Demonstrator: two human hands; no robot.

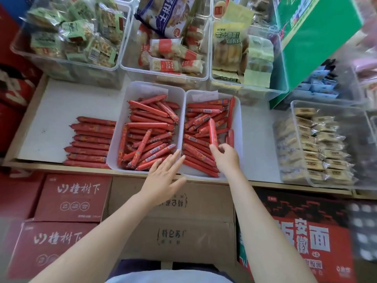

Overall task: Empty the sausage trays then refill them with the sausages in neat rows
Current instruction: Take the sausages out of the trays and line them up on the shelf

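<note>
Sausage (213, 131) pinched upright by right hand (226, 158) over right tray (237, 127); left hand (163, 174) flat, grip empty.

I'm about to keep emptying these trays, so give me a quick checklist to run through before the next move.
1. Right hand pinches one red plastic-wrapped sausage, lifted on end: ok.
2. Left hand free, fingers straight over the rims where the trays meet: ok.
3. Left white plastic tray emptied: not ok, still full and jumbled.
4. Right white plastic tray emptied: not ok.
5. Bare white shelf behind the row of laid-out sausages: ok.
6. Wrapper damage: cannot tell.
</note>
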